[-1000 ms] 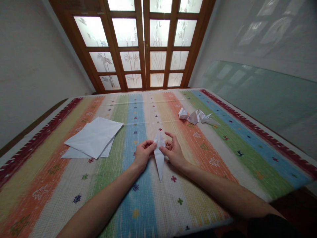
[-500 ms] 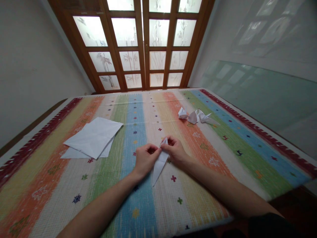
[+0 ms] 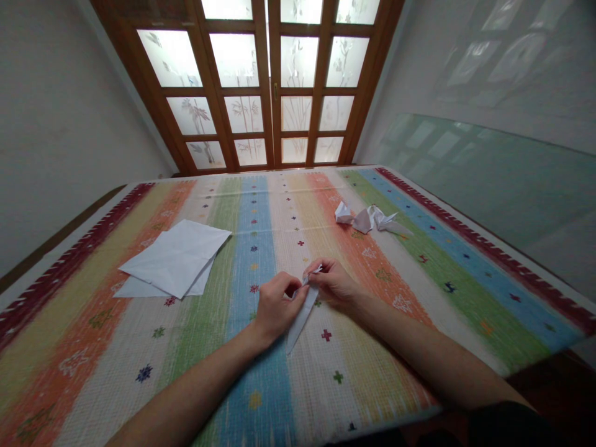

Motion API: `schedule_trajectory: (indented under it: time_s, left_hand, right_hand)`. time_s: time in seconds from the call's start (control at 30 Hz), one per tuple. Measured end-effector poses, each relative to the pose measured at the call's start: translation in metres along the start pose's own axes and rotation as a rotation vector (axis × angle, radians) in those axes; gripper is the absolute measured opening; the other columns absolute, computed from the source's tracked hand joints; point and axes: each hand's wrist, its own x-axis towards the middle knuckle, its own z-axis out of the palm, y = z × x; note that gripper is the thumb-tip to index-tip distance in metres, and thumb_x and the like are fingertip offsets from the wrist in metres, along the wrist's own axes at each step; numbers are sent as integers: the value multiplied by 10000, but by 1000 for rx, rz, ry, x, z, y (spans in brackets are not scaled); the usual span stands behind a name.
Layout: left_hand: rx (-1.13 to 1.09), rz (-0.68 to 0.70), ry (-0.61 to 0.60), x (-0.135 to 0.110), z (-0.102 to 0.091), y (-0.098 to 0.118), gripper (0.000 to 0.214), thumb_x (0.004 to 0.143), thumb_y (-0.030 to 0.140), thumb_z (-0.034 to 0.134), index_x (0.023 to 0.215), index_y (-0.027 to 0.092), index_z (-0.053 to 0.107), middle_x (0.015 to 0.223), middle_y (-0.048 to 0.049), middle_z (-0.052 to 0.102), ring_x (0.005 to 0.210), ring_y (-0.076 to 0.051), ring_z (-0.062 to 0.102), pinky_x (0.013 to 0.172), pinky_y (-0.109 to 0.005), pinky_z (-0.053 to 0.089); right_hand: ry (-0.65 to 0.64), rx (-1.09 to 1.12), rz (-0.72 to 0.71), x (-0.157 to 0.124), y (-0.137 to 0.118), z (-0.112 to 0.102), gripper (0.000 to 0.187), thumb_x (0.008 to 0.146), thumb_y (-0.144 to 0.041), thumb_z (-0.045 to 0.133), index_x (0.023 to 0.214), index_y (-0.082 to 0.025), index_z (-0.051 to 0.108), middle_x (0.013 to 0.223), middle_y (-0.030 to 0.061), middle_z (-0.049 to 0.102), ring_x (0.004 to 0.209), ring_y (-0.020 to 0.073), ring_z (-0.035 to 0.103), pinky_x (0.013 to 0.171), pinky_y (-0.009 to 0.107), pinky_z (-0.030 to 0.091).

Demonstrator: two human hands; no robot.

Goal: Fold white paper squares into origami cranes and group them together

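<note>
A narrow piece of folded white paper (image 3: 302, 316) is held between my two hands, just above the striped tablecloth. Its long point slants down toward me. My left hand (image 3: 278, 304) pinches it along the left side near the upper part. With thumb and fingers, my right hand (image 3: 333, 285) grips the upper end, where a small tip bends over to the right. Fingers partly cover the fold there.
On the left lie several flat white sheets (image 3: 179, 257), stacked askew. Several folded white paper figures (image 3: 362, 220) sit at the back right. The striped tablecloth (image 3: 195, 372) covers the table. Beyond its far edge is a wooden door (image 3: 274, 124) with glass panes.
The upper tip of the folded paper, upright before, now bends over to the right under my right fingers. Both hands have shifted only slightly.
</note>
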Motion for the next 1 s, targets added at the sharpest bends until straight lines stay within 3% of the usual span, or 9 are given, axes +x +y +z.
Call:
schedule_trajectory:
  time_s: [0.17,0.3,0.6,0.9,1.0]
  left_hand:
    - [-32,-58,-12,0,2,0,143,739,295,704,827,182,711,658,-15,650,557,-122,535,574,-244,418]
    - [-109,-119,-34,2,2,0,122,757,293,677,739,177,711,680,-33,672,579,-128,541,570,-245,409]
    - [-306,-347,20,8,4,-3,161,651,314,747,618,173,678,613,-19,641,560,-131,541,524,-235,407]
    - [-284,-346,49,6,6,-1,137,644,268,744,596,177,654,590,-6,628,550,-125,534,552,-244,420]
    - [-293,-347,58,7,6,-3,143,654,276,740,605,178,649,592,-3,623,551,-125,533,549,-242,419]
  right_hand:
    - [-48,28,-6,-2,-2,4,296,531,-313,904,662,-191,669,629,-12,670,558,119,610,550,254,486]
    - [-56,38,-13,-2,-1,5,297,538,-297,905,663,-190,658,661,-17,664,584,112,600,582,260,489]
    - [-23,21,7,-2,1,9,280,525,-321,897,659,-203,681,626,-25,655,542,102,574,552,251,468]
    - [95,74,-28,1,5,10,320,522,-344,895,625,-187,635,610,-22,654,515,92,560,519,232,452]
    - [101,76,-25,0,3,12,310,575,-365,868,730,-194,662,669,-13,676,562,104,592,550,241,475]
